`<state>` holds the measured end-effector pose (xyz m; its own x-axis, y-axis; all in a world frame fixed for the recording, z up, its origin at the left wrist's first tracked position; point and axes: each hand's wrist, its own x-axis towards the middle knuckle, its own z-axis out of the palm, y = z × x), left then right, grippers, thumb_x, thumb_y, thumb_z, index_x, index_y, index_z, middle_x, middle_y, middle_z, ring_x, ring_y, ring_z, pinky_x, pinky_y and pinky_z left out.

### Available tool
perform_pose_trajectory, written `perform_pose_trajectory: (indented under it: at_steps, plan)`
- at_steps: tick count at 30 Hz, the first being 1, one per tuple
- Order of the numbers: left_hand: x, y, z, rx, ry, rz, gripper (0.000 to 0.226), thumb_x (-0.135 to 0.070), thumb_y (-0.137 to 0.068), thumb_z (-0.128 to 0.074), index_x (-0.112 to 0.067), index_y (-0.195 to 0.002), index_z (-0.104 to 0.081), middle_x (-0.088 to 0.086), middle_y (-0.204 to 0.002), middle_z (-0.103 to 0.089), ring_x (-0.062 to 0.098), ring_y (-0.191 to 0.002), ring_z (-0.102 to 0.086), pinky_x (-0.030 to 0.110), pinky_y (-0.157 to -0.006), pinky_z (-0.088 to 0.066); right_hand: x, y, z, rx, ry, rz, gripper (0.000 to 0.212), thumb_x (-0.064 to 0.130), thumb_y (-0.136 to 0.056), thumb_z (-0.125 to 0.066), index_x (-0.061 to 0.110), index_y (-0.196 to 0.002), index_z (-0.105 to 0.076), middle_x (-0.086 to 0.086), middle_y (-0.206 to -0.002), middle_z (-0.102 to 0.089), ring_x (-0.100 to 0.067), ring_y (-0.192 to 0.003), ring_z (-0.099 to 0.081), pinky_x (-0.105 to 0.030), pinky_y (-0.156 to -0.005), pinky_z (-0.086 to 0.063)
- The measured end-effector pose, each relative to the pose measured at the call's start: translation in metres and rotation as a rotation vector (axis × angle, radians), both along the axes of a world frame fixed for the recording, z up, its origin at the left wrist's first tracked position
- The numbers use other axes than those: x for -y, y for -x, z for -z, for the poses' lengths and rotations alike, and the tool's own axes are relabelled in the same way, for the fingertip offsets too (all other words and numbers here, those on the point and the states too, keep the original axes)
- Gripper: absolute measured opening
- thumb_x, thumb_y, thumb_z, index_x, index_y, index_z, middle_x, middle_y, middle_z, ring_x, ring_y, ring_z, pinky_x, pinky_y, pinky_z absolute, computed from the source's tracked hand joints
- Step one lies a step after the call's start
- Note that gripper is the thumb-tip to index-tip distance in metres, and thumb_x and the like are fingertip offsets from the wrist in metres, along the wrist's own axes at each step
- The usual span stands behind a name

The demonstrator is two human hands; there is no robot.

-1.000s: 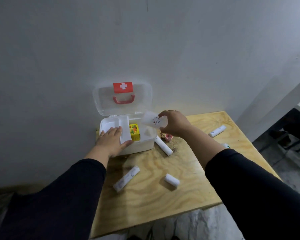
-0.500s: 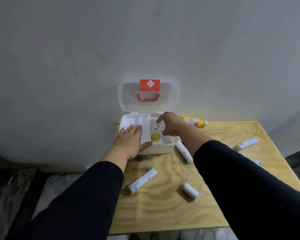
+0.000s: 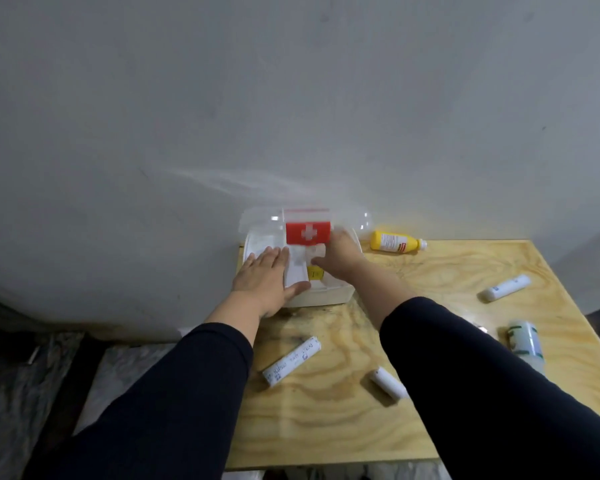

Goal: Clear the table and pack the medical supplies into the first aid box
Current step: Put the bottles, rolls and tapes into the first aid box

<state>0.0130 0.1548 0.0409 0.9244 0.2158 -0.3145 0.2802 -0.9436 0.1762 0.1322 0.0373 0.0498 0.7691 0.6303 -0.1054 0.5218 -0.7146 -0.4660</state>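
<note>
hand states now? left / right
Left hand: open, flat on the first aid box, holding nothing.
Right hand: over the box beside the blurred lid; grip cannot be told.

— How are the arms placed?
— Both arms are stretched forward, in dark long sleeves that end at the wrists.
— And the left hand (image 3: 263, 279)?
— It lies flat, palm down, fingers straight and close together, thumb spread to the side.
— The right hand (image 3: 340, 255)?
— It reaches further forward, fingers curled, blurred; I cannot tell if its grip holds something.
</note>
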Motion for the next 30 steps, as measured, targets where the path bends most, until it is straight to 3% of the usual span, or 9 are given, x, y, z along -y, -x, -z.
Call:
perform_pose_trajectory:
  at_steps: [2,6,12,16,20,22,25,27,30]
  plan:
    - [0.0,0.0,-0.003,-0.015,0.009,0.0,0.085,-0.07,-0.09,-0.025,-0.02,-0.155,-0.002,0.004,-0.163,-0.011,0.023,-0.15,-0.01,0.041,-0.123,-0.01,0.007,-0.003,-0.009,-0.01,-0.022,0.022,0.026,0.016,-0.086,-0.062,0.012,-0.111,-0.067,-0.011,-0.119,-0.062,-0.026,-0.113,-0.057,-0.035,-0.101,-0.045]
    - [0.001,0.003,-0.01,-0.057,-0.01,0.031,0.088,-0.069,-0.091,-0.026,-0.017,-0.155,0.001,0.004,-0.164,-0.002,0.019,-0.151,-0.002,0.039,-0.123,-0.002,0.027,-0.009,-0.023,0.022,0.007,0.07,0.048,0.018,-0.088,-0.059,0.023,-0.134,-0.049,-0.005,-0.14,-0.048,-0.023,-0.132,-0.041,-0.031,-0.106,-0.036]
    - [0.008,0.007,-0.018,0.003,0.044,-0.021,0.084,-0.066,-0.091,-0.036,-0.019,-0.155,-0.01,0.005,-0.163,-0.011,0.027,-0.149,-0.016,0.042,-0.121,-0.013,0.031,-0.005,-0.035,0.037,0.048,0.04,0.055,0.015,-0.089,-0.056,0.021,-0.141,-0.039,-0.006,-0.145,-0.043,-0.023,-0.135,-0.039,-0.032,-0.108,-0.035]
    - [0.003,0.022,-0.017,0.334,0.04,-0.088,0.055,-0.05,-0.095,-0.048,-0.022,-0.142,-0.042,0.0,-0.152,-0.04,0.023,-0.139,-0.039,0.038,-0.112,-0.035,0.029,-0.002,-0.03,0.031,0.073,0.048,0.055,0.017,-0.09,-0.055,0.022,-0.142,-0.038,-0.006,-0.146,-0.041,-0.023,-0.138,-0.033,-0.033,-0.11,-0.033]
    - [-0.002,0.034,-0.015,0.682,-0.145,0.224,0.026,-0.027,-0.087,-0.058,-0.014,-0.109,-0.064,0.003,-0.111,-0.065,0.023,-0.103,-0.064,0.034,-0.086,-0.052,0.028,-0.004,-0.033,0.036,0.079,0.04,0.055,0.017,-0.09,-0.054,0.023,-0.142,-0.039,-0.005,-0.144,-0.043,-0.024,-0.137,-0.035,-0.035,-0.108,-0.037]
    - [-0.005,0.033,-0.013,0.779,-0.223,0.291,0.027,-0.021,-0.08,-0.066,-0.014,-0.105,-0.06,0.004,-0.106,-0.062,0.023,-0.098,-0.063,0.035,-0.081,-0.053,0.028,-0.004,-0.035,0.038,0.083,0.046,0.055,0.016,-0.089,-0.054,0.022,-0.142,-0.039,-0.005,-0.144,-0.043,-0.024,-0.136,-0.035,-0.035,-0.108,-0.037]
    - [-0.008,0.026,-0.015,0.865,-0.3,0.324,0.046,-0.022,-0.076,-0.065,-0.014,-0.117,-0.045,0.006,-0.119,-0.045,0.024,-0.111,-0.047,0.037,-0.095,-0.042,0.027,-0.005,-0.036,0.038,0.077,0.043,0.055,0.014,-0.088,-0.056,0.021,-0.141,-0.04,-0.005,-0.144,-0.045,-0.024,-0.134,-0.039,-0.036,-0.108,-0.038]
    - [-0.009,0.019,-0.019,0.834,-0.35,0.315,0.058,-0.026,-0.081,-0.057,-0.012,-0.133,-0.036,0.009,-0.133,-0.036,0.026,-0.125,-0.038,0.042,-0.109,-0.03,0.026,-0.006,-0.038,0.046,0.065,0.032,0.054,0.013,-0.087,-0.057,0.019,-0.139,-0.043,-0.008,-0.141,-0.048,-0.026,-0.131,-0.042,-0.036,-0.107,-0.039]
    - [-0.008,0.009,-0.027,0.688,-0.413,0.255,0.073,-0.036,-0.09,-0.039,-0.016,-0.153,-0.009,0.008,-0.155,-0.019,0.025,-0.144,-0.019,0.05,-0.116,-0.015,0.024,-0.007,-0.041,0.05,0.053,0.012,0.054,0.011,-0.086,-0.058,0.021,-0.137,-0.045,-0.01,-0.136,-0.051,-0.028,-0.128,-0.043,-0.038,-0.105,-0.039]
